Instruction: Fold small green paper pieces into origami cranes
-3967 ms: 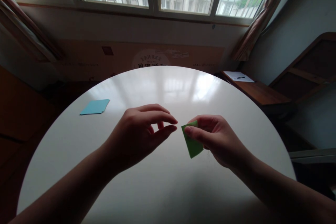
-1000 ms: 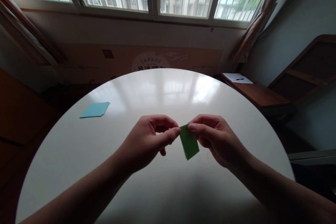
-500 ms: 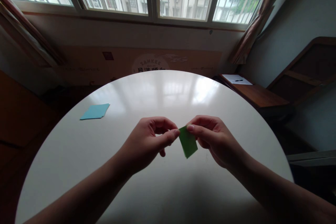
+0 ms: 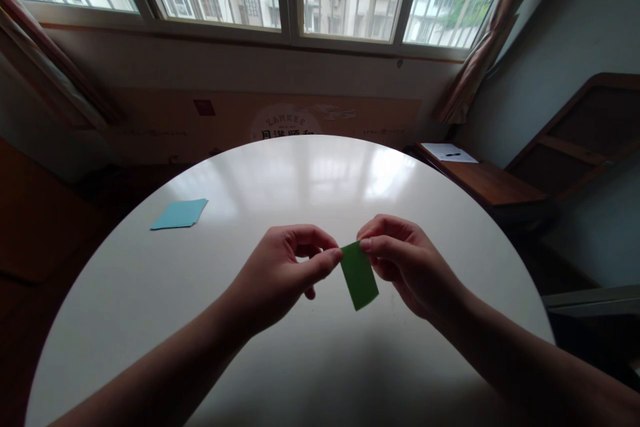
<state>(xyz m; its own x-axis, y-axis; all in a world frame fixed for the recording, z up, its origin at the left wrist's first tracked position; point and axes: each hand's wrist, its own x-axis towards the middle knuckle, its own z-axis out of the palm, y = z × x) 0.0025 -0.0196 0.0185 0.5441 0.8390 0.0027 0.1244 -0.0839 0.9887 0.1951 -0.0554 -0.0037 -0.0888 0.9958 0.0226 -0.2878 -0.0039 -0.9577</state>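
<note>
A small green piece of paper (image 4: 360, 277) hangs tilted above the table, held at its top edge by both hands. My left hand (image 4: 293, 267) pinches its upper left corner between thumb and forefinger. At the upper right corner, the thumb and fingers of my right hand (image 4: 407, 257) are closed on it. The sheet looks like a narrow rectangle; whether it is folded I cannot tell. Away to the left, a small stack of light blue paper squares (image 4: 180, 213) lies flat on the table.
The round white table (image 4: 240, 180) has a glossy top and a curved far edge. Beyond its right side stands a low wooden table (image 4: 505, 187) with a white sheet (image 4: 445, 152) and a pen (image 4: 453, 155). A long printed box (image 4: 225, 120) lies under the window.
The green paper shows more of its face and reaches slightly lower. My right hand has shifted a little up and to the right along its top edge. My left hand stays almost still.
</note>
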